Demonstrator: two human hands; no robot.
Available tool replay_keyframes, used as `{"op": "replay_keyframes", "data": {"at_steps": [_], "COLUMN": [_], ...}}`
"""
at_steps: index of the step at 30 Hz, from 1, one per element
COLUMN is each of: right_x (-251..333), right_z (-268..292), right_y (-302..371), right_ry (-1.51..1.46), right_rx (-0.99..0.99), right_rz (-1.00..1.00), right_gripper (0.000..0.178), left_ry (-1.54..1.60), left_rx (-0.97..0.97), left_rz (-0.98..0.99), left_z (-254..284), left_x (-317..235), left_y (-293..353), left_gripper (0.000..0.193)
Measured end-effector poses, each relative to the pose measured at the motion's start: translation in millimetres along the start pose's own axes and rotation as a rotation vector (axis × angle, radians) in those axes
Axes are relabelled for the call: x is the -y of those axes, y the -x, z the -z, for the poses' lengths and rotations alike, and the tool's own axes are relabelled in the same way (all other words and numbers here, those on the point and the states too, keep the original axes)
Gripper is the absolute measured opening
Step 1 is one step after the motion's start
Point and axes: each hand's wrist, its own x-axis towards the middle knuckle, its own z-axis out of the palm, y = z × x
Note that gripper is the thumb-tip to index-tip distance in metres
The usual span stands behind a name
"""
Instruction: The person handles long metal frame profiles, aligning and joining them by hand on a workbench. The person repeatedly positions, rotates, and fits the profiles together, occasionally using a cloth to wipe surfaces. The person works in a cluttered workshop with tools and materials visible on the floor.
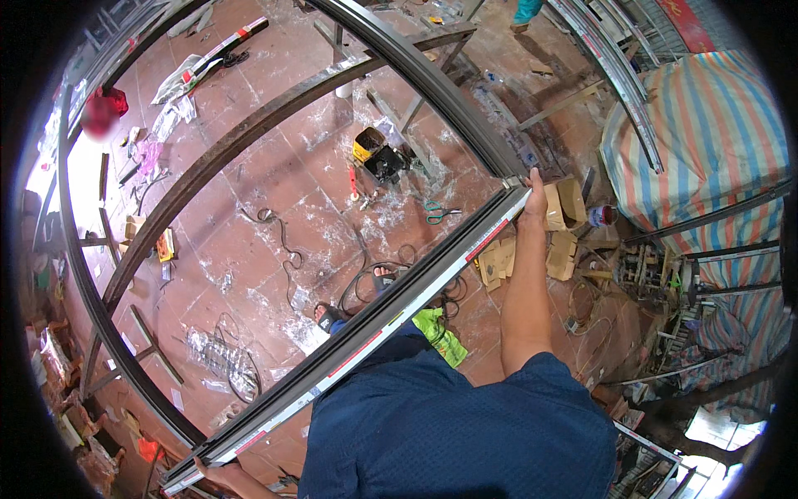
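A large rectangular frame of dark metal profiles (374, 325) spans the space in front of me, its near bar running slantwise across my body. A white strip with red patches covers that bar's near face. At the frame's right near corner, my right hand (536, 200) is closed around the bar's end, arm stretched out. Down at the lower left, my left hand (218, 472) grips the other near corner; its fingers are partly hidden. Under the frame passes a brown steel support bar (204, 170) on legs.
On the tiled floor lie green-handled scissors (435, 214), a yellow and black box (372, 148), a dark cable (288, 249) and plastic scraps. Opened cardboard boxes (564, 206) stand by my right arm. Striped sheeting (706, 141) covers a pile at the right. Another person's foot (519, 27) shows far off.
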Motion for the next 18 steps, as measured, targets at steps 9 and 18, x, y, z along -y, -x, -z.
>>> {"op": "replay_keyframes", "data": {"at_steps": [9,18], "right_x": [19,30], "right_z": [-5,0], "right_y": [-17,-36], "right_ry": [-0.095,0.102], "right_rx": [0.216,0.074], "right_rz": [-0.104,-0.027], "right_gripper": [0.046,0.068], "left_ry": [-0.045,0.023], "left_rx": [-0.042,-0.075], "left_rz": [0.012,0.049], "left_z": [12,47], "left_x": [34,56], "left_y": [52,56], "left_gripper": [0.059,0.054]}}
